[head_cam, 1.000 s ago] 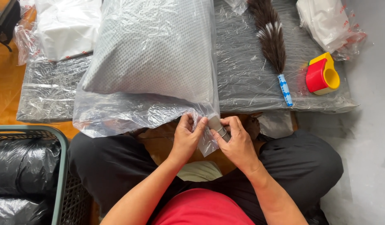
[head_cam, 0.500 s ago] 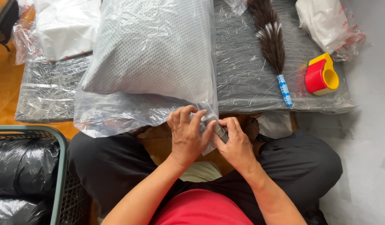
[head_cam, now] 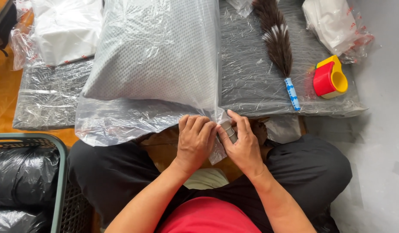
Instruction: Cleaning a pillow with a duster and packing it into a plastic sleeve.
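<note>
On the person's lap, at the near edge of the grey wrapped mat (head_cam: 260,82), both hands meet at one corner of a clear plastic bag (head_cam: 121,121). Inside the bag lies a big grey pillow (head_cam: 160,51) with tiny dots, and the open end of the bag hangs down toward the knees. A second ago the left hand (head_cam: 195,140) only pinched the plastic with its fingertips; now it has slid over and lies flat on the corner, fingers curled together and pressed down on the plastic. The right hand (head_cam: 245,144) has stayed close beside it, its thumb and first finger clamped on a small pale piece at the same corner, which may be tape, though it is too small to tell. So it looks like the loose corner is now folded over and held flat. Far on the right of the mat sits a red and yellow tape holder (head_cam: 330,77). Just beside it lies a dark brown feather duster (head_cam: 277,39) with a blue and white handle. At the top right rests a white packet in a clear wrapper with red marks (head_cam: 333,26). At the top left sits another white packet in a clear wrapper (head_cam: 61,30), also with little red marks. At the bottom left stands a green basket (head_cam: 59,172) with shiny black bags (head_cam: 22,172) inside.
</note>
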